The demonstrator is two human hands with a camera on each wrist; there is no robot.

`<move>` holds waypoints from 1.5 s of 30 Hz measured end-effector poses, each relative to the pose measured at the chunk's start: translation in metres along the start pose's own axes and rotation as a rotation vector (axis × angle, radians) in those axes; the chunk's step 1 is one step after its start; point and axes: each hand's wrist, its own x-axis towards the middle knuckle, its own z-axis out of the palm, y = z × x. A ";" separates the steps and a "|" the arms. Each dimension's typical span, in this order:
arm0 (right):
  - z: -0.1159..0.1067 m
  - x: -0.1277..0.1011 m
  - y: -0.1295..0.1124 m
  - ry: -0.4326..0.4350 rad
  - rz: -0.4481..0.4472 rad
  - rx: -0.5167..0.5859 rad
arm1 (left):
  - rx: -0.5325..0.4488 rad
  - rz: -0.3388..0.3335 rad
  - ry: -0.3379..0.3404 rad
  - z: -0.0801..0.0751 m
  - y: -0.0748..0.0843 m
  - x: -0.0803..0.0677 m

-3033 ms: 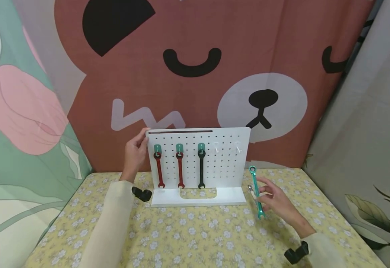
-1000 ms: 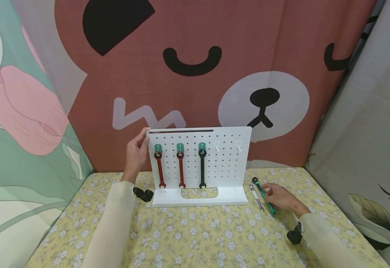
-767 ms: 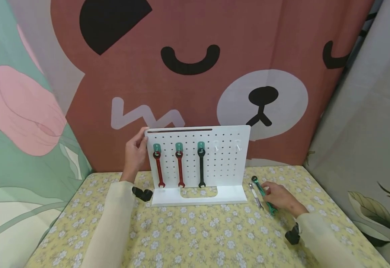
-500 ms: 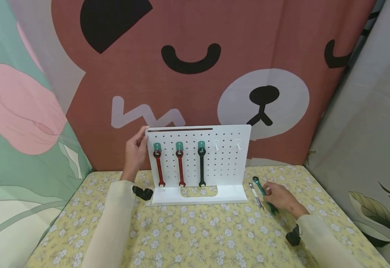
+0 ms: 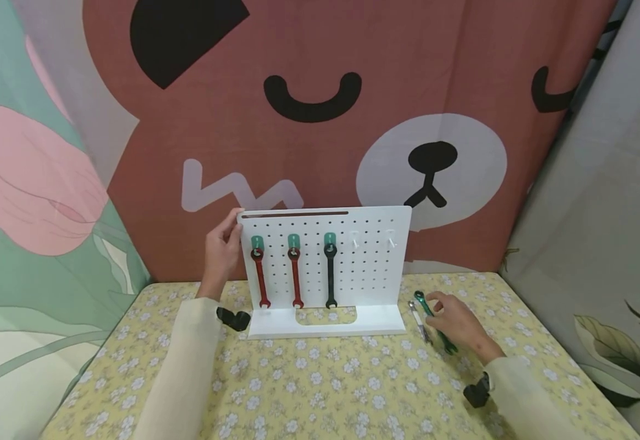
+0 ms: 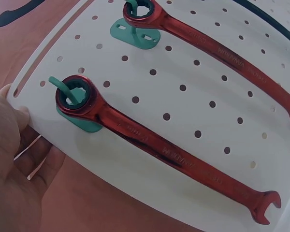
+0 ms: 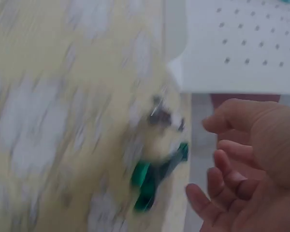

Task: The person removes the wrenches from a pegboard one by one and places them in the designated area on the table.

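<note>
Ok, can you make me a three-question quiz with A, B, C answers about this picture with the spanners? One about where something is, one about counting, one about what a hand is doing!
1. Where is the green spanner?
A. Hanging on the board
B. Lying on the tablecloth to the right of the board
C. In the left hand

2. How many spanners hang on the white pegboard?
A. Three
B. Five
C. One

3. What is the left hand doing?
A. Lying flat on the table
B. Holding a red spanner
C. Gripping the board's left edge

Answers:
1. B, it lies on the flowered cloth beside a small silver spanner, under the right hand.
2. A, two red ones and one black hang from green hooks.
3. C, thumb in front, fingers behind the top left corner.
</note>
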 end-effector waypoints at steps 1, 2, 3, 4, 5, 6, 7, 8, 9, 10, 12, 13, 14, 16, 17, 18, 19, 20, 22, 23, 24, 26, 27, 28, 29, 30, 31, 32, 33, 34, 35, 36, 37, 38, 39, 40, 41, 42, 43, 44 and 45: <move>0.001 0.001 -0.004 0.020 -0.024 0.009 | 0.004 -0.004 0.003 0.000 0.000 0.000; 0.003 0.002 -0.009 0.045 -0.045 0.015 | 0.004 -0.009 0.005 0.000 0.000 0.000; 0.005 0.003 -0.015 0.066 -0.069 0.023 | 0.004 -0.011 0.006 0.000 0.000 -0.001; 0.007 0.005 -0.020 0.086 -0.086 0.038 | 0.005 -0.010 0.005 0.000 0.000 -0.001; 0.009 0.007 -0.026 0.101 -0.110 0.053 | 0.005 -0.008 0.005 0.000 0.000 -0.001; 0.012 0.008 -0.033 0.116 -0.129 0.070 | 0.004 -0.006 0.004 0.000 0.000 -0.001; 0.014 0.010 -0.039 0.127 -0.149 0.087 | 0.003 -0.002 0.005 0.000 0.000 -0.001; 0.017 0.012 -0.045 0.139 -0.168 0.107 | -0.002 0.001 0.007 -0.001 0.000 -0.001; 0.020 0.014 -0.052 0.141 -0.183 0.127 | -0.003 0.003 0.009 -0.001 0.000 -0.001; 0.024 0.015 -0.058 0.148 -0.195 0.149 | -0.003 0.005 0.011 -0.002 0.000 -0.001; 0.032 0.018 -0.070 0.157 -0.210 0.185 | -0.003 0.002 0.014 -0.002 0.000 -0.002; 0.036 0.020 -0.076 0.156 -0.214 0.206 | 0.001 -0.001 0.013 -0.002 0.000 -0.002; 0.040 0.022 -0.082 0.155 -0.213 0.224 | 0.004 -0.003 0.012 -0.002 0.000 -0.002; 0.049 0.025 -0.095 0.145 -0.199 0.262 | 0.004 -0.012 0.010 -0.002 0.001 -0.002; 0.053 0.027 -0.101 0.135 -0.189 0.282 | 0.005 -0.018 0.008 -0.001 0.001 -0.003; 0.057 0.028 -0.107 0.123 -0.178 0.304 | 0.003 -0.026 0.006 -0.001 0.001 -0.003; 0.061 0.030 -0.113 0.110 -0.172 0.320 | -0.001 -0.032 0.006 -0.001 0.002 -0.003; 0.064 0.032 -0.119 0.102 -0.172 0.334 | -0.004 -0.037 0.005 0.000 0.002 -0.003; 0.071 0.035 -0.129 0.089 -0.170 0.368 | -0.010 -0.044 0.004 0.000 0.003 -0.003; 0.073 0.037 -0.134 0.086 -0.170 0.381 | -0.013 -0.045 0.001 0.000 0.003 -0.003; 0.076 0.038 -0.138 0.085 -0.173 0.391 | -0.014 -0.043 -0.001 0.000 0.003 -0.003; 0.080 0.041 -0.145 0.084 -0.172 0.408 | -0.021 -0.033 -0.005 0.000 0.003 -0.002; 0.083 0.043 -0.148 0.082 -0.166 0.414 | -0.023 -0.030 -0.008 -0.001 0.003 -0.001; 0.084 0.044 -0.151 0.083 -0.159 0.419 | -0.023 -0.026 -0.010 -0.002 0.003 -0.001; 0.085 0.046 -0.154 0.084 -0.150 0.425 | -0.023 -0.023 -0.012 -0.002 0.003 0.000; 0.087 0.047 -0.156 0.092 -0.146 0.427 | -0.022 -0.023 -0.014 -0.002 0.003 0.000; 0.088 0.049 -0.157 0.107 -0.143 0.429 | -0.021 -0.022 -0.014 -0.002 0.003 0.000; 0.089 0.051 -0.158 0.123 -0.140 0.430 | -0.020 -0.023 -0.014 -0.002 0.004 0.000; 0.090 0.053 -0.159 0.139 -0.141 0.433 | -0.017 -0.025 -0.015 -0.002 0.004 0.000; 0.091 0.054 -0.159 0.154 -0.139 0.432 | -0.016 -0.025 -0.015 -0.002 0.005 0.000; 0.092 0.056 -0.159 0.163 -0.138 0.435 | -0.014 -0.027 -0.015 -0.002 0.005 0.000; 0.093 0.058 -0.159 0.165 -0.138 0.437 | -0.013 -0.028 -0.013 -0.002 0.005 0.000; 0.094 0.060 -0.158 0.158 -0.132 0.438 | -0.011 -0.027 -0.012 -0.002 0.005 -0.001; 0.095 0.061 -0.158 0.142 -0.126 0.442 | -0.011 -0.029 -0.011 -0.003 0.005 -0.001; 0.096 0.062 -0.158 0.124 -0.120 0.445 | -0.007 -0.030 -0.011 -0.003 0.005 -0.001; 0.097 0.063 -0.157 0.107 -0.113 0.448 | -0.005 -0.033 -0.009 -0.004 0.005 -0.001; 0.098 0.064 -0.158 0.092 -0.107 0.453 | -0.003 -0.036 -0.007 -0.004 0.004 -0.001; 0.100 0.065 -0.158 0.086 -0.105 0.452 | -0.003 -0.038 -0.006 -0.004 0.004 -0.001; 0.101 0.065 -0.158 0.085 -0.102 0.451 | 0.001 -0.040 -0.006 -0.004 0.005 -0.001; 0.102 0.066 -0.158 0.091 -0.101 0.452 | 0.003 -0.045 -0.007 -0.004 0.005 -0.001; 0.103 0.066 -0.159 0.100 -0.099 0.453 | 0.005 -0.049 -0.010 -0.004 0.005 -0.001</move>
